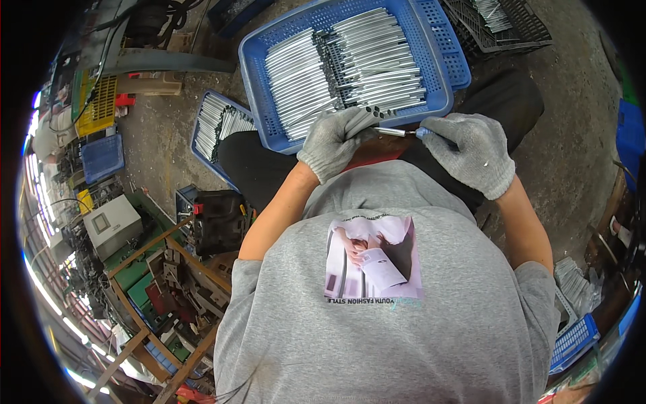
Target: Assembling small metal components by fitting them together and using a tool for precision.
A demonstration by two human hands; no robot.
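My left hand (328, 141), in a grey knit glove, is closed around a small bunch of metal tubes (362, 122) whose open ends point right. My right hand (476, 149), gloved alike, grips a slim hand tool (398, 132) with a blue handle and a metal shaft. The shaft points left and meets the tubes by my left fingers; whether its tip is inside a tube is hidden. Just beyond both hands stands a blue plastic crate (250, 84) holding two rows of silvery tubes (377, 57).
A smaller blue crate (196, 149) of tubes sits at the left by my knee. A black crate (515, 42) with tubes stands far right. A black tool case (221, 222) and wooden frames (202, 350) lie left. More tubes (575, 283) rest at the lower right.
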